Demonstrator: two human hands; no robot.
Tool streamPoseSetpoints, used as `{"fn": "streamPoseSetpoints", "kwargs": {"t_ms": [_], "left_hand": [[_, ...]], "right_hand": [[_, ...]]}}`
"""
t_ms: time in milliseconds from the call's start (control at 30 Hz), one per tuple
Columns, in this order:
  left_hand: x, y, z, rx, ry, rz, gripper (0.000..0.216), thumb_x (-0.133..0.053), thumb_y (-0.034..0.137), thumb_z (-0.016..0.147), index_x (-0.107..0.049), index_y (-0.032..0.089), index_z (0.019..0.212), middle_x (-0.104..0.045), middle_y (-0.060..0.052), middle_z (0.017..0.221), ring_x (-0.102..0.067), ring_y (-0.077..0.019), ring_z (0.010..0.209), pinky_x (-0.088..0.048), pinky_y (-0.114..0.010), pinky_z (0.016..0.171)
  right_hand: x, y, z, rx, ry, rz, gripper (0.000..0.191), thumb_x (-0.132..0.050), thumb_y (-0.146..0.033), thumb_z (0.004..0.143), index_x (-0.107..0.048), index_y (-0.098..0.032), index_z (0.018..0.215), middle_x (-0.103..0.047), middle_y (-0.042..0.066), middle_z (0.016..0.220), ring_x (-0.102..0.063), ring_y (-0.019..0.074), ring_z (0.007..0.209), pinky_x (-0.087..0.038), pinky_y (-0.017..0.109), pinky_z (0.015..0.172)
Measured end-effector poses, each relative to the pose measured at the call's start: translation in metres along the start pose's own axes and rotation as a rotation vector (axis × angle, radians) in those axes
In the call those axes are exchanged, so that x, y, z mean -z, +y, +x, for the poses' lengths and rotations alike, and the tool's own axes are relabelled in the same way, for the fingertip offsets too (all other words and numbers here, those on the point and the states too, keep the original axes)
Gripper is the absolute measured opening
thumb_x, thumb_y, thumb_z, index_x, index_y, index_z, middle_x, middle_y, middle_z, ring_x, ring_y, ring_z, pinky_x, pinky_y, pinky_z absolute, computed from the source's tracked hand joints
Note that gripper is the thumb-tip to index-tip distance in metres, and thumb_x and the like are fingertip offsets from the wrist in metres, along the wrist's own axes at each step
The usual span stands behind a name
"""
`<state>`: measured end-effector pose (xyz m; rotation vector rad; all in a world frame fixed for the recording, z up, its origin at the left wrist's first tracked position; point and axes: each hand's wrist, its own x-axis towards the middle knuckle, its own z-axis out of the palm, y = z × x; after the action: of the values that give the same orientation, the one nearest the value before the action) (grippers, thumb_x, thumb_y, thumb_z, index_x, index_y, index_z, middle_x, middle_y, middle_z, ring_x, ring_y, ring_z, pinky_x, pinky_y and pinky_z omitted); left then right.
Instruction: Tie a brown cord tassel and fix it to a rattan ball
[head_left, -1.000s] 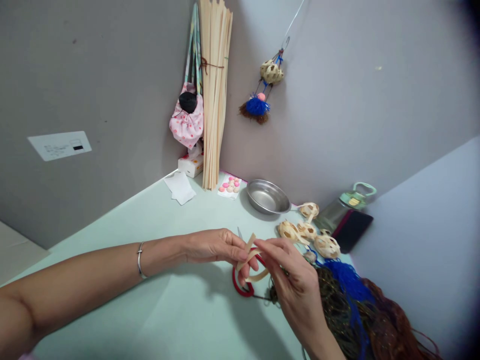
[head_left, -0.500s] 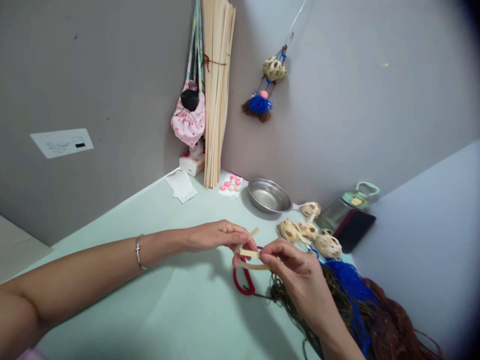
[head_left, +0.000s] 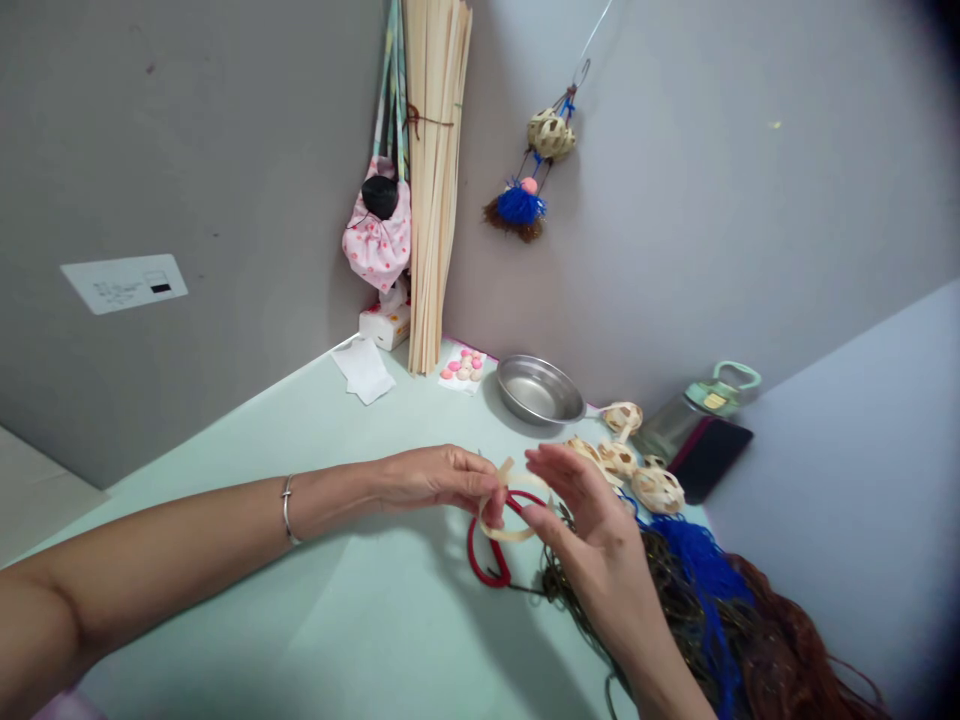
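- One pale green table (head_left: 360,620) takes up the near and middle ground, reaching back to the corner of the grey walls.
- A tall bundle of flat pale strips (head_left: 435,220), tied with brown cord, stands at the far side, seemingly unworked.
- A heap of yarn (head_left: 780,640), dark green, blue and brown, lies at the near right; it too looks unused.
- A hanging ornament (head_left: 551,135) on the far wall carries a woven ball, a pink bead and a blue-and-brown fringe, and looks complete.
- The right hand (head_left: 600,530) is released, thumb and fingers spread around the ring's right side; whether a fingertip touches it, I cannot tell.
- The left hand (head_left: 442,478) pinches the ring's left side between thumb and fingers.
- Red-handled scissors (head_left: 491,572) lie on the table beneath the ring, unheld.
- Several woven balls (head_left: 658,488) rest at the right, between bottle (head_left: 675,420) and yarn; they look shaped, though loose strip ends stick out.
- The strip ring (head_left: 510,536) is between both hands. One loop is formed, a short end jutting past the left thumb; no lattice shows, so this piece seems barely begun, its crossings left undone.
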<state>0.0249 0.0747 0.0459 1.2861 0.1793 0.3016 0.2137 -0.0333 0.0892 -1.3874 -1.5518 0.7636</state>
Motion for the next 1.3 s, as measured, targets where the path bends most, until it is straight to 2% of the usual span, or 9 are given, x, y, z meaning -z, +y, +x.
{"fn": "streamPoseSetpoints", "kwargs": {"t_ms": [100, 167, 300, 467, 700, 800, 933, 1167, 1300], "left_hand": [[0.000, -0.002, 0.001, -0.029, 0.088, -0.203, 0.029, -0.065, 0.044, 0.088, -0.070, 0.015, 0.088, -0.069, -0.004, 0.091, -0.065, -0.0136, 0.089, -0.046, -0.031, 0.094], [-0.001, -0.002, 0.001, -0.046, 0.100, -0.284, 0.026, -0.066, 0.041, 0.089, -0.069, 0.015, 0.088, -0.068, -0.003, 0.089, -0.065, -0.0133, 0.089, -0.046, -0.031, 0.095], [-0.004, 0.000, 0.001, -0.076, 0.080, -0.371, 0.023, -0.067, 0.036, 0.088, -0.067, 0.014, 0.088, -0.069, -0.003, 0.085, -0.069, -0.0166, 0.091, -0.045, -0.036, 0.099], [-0.006, 0.002, 0.002, -0.080, 0.057, -0.427, 0.022, -0.066, 0.035, 0.089, -0.065, 0.013, 0.087, -0.066, -0.001, 0.076, -0.070, -0.0179, 0.091, -0.045, -0.037, 0.100], [-0.007, 0.001, 0.000, -0.059, 0.056, -0.242, 0.030, -0.062, 0.041, 0.091, -0.069, 0.013, 0.085, -0.066, -0.002, 0.076, -0.067, -0.0148, 0.083, -0.046, -0.032, 0.094], [-0.013, -0.001, -0.001, -0.029, 0.052, -0.067, 0.029, -0.064, 0.042, 0.089, -0.071, 0.015, 0.082, -0.069, -0.002, 0.077, -0.067, -0.0151, 0.078, -0.046, -0.032, 0.092], [-0.020, -0.001, -0.002, -0.002, 0.059, 0.070, 0.029, -0.061, 0.044, 0.091, -0.072, 0.017, 0.087, -0.071, -0.002, 0.072, -0.067, -0.0171, 0.086, -0.045, -0.032, 0.094], [-0.020, -0.001, -0.002, -0.016, 0.050, 0.116, 0.030, -0.059, 0.044, 0.092, -0.072, 0.017, 0.091, -0.073, -0.004, 0.077, -0.065, -0.0178, 0.091, -0.045, -0.032, 0.094], [-0.020, -0.001, -0.001, -0.008, 0.070, -0.077, 0.032, -0.059, 0.045, 0.092, -0.069, 0.015, 0.084, -0.067, -0.003, 0.071, -0.066, -0.0170, 0.084, -0.046, -0.033, 0.093]], "right_hand": [[-0.002, 0.006, -0.002, 0.247, 0.048, -0.312, 0.074, -0.076, -0.042, 0.081, -0.041, -0.027, 0.144, -0.052, 0.013, 0.143, -0.051, 0.0309, 0.130, -0.046, 0.048, 0.103], [-0.006, 0.011, -0.002, 0.386, 0.055, -0.503, 0.084, -0.076, -0.039, 0.081, -0.032, -0.027, 0.151, -0.050, 0.016, 0.144, -0.049, 0.0337, 0.131, -0.044, 0.052, 0.105], [-0.013, 0.017, -0.001, 0.531, 0.135, -0.660, 0.066, -0.067, -0.026, 0.090, -0.036, -0.024, 0.148, -0.064, 0.015, 0.118, -0.061, 0.0307, 0.109, -0.050, 0.052, 0.094], [-0.013, 0.015, -0.001, 0.558, 0.139, -0.631, 0.057, -0.063, -0.021, 0.091, -0.041, -0.022, 0.144, -0.067, 0.013, 0.109, -0.064, 0.0272, 0.101, -0.052, 0.048, 0.090], [-0.004, 0.004, -0.002, 0.180, 0.018, -0.266, 0.050, -0.059, -0.041, 0.093, -0.048, -0.026, 0.139, -0.060, 0.010, 0.136, -0.058, 0.0252, 0.123, -0.052, 0.039, 0.095], [-0.003, -0.004, -0.002, 0.039, 0.068, -0.124, 0.030, -0.059, -0.044, 0.092, -0.064, -0.024, 0.113, -0.069, 0.007, 0.116, -0.063, 0.0240, 0.110, -0.052, 0.034, 0.087], [-0.005, -0.008, 0.000, -0.013, 0.097, -0.059, 0.022, -0.063, -0.040, 0.088, -0.065, -0.020, 0.078, -0.070, 0.005, 0.091, -0.063, 0.0200, 0.088, -0.049, 0.030, 0.080], [-0.003, 0.005, 0.002, -0.136, 0.165, 0.092, 0.025, -0.069, -0.043, 0.084, -0.067, -0.018, 0.079, -0.069, 0.005, 0.088, -0.061, 0.0182, 0.080, -0.048, 0.029, 0.073], [-0.001, 0.006, 0.004, -0.128, 0.204, 0.134, 0.027, -0.066, -0.045, 0.086, -0.068, -0.018, 0.085, -0.071, 0.008, 0.093, -0.065, 0.0204, 0.085, -0.052, 0.031, 0.075]]}}
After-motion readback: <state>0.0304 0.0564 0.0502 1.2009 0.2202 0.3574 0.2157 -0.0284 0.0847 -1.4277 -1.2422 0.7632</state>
